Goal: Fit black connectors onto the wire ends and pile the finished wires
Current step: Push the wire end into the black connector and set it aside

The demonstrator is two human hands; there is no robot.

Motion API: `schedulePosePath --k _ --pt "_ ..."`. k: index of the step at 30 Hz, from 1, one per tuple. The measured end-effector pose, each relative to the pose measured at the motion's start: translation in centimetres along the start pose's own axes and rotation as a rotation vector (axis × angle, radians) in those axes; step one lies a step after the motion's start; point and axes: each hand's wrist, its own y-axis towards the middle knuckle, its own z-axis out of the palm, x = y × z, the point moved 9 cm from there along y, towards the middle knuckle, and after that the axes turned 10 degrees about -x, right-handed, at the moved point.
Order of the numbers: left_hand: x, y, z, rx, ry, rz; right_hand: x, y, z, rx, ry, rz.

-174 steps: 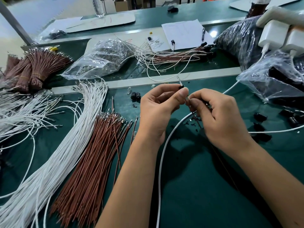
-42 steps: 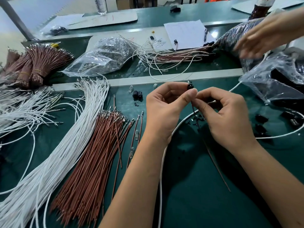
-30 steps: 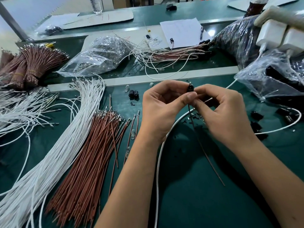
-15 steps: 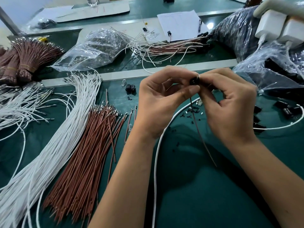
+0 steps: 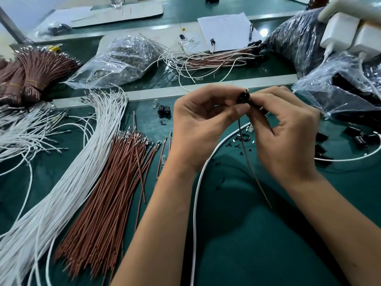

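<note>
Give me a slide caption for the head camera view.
Both hands, left and right, pinch a black connector onto a brown wire above the green bench.

The desk (image 5: 257,234) wore matt green matting; the bags (image 5: 123,58) were crinkled glossy clear plastic; the black connector (image 5: 243,97) looked smooth plastic.

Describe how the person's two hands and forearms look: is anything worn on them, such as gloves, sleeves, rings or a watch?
Both the left hand and the right hand are bare, with no gloves. No ring shows on the visible fingers, and no watch or band on either wrist. Both forearms are uncovered down to the bottom edge of the picture, so no sleeve is visible. The nails look short and unpainted.
</note>
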Motion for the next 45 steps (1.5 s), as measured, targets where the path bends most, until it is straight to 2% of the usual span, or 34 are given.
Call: schedulePosePath --k 16,23,33,45 --pt "0.2 0.1 -0.5 -0.056 0.008 -0.012 0.0 -0.2 0.4 0.029 0.026 0.016" --pt "0.2 0.1 -0.6 -0.072 -0.001 -0.006 -1.0 -0.4 0.6 0.033 0.060 0.088" --pt "-0.6 0.0 0.1 0.016 -0.007 0.025 -1.4 -0.4 0.7 0.031 0.133 0.140" --pt "-0.9 -0.2 0.7 0.094 -0.024 0.032 -0.6 0.0 -0.1 -0.001 0.078 0.031"
